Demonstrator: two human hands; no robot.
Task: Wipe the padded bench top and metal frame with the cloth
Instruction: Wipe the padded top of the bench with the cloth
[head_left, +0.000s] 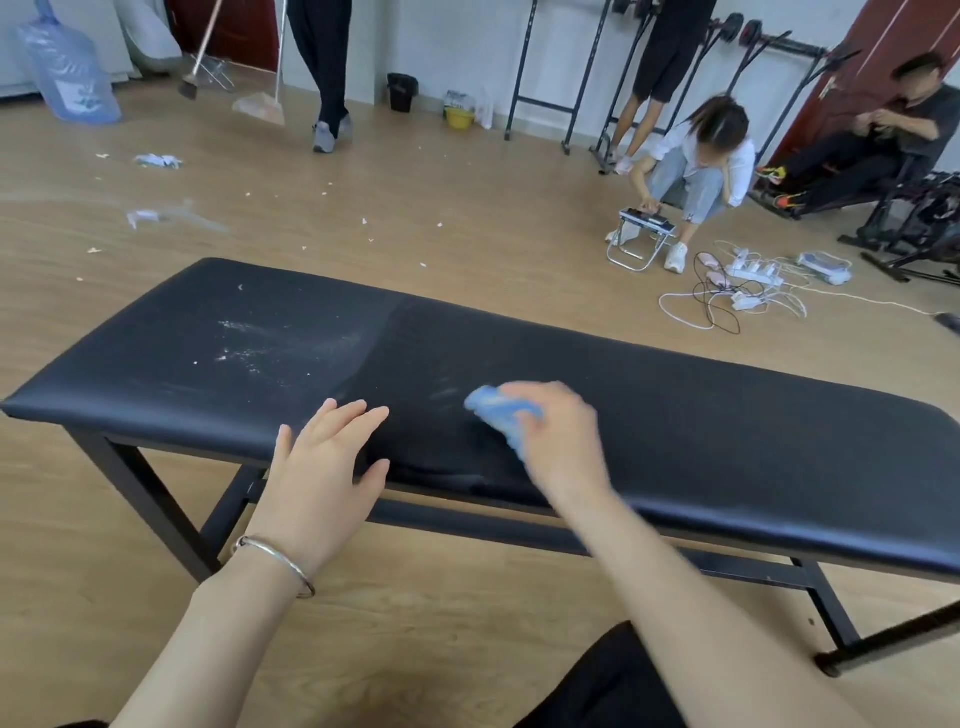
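Observation:
A long black padded bench top runs across the view on a black metal frame. White dust and crumbs speckle its left half. My right hand, blurred by motion, grips a bunched blue cloth against the pad near the front middle. My left hand rests flat on the front edge of the pad, fingers spread and straight, a silver bangle on the wrist.
Wooden floor all round, strewn with paper scraps. A person crouches at a small stool behind the bench on the right, beside tangled cables and power strips. Others stand or sit by the back wall. Brooms, a bin and a water bottle stand far left.

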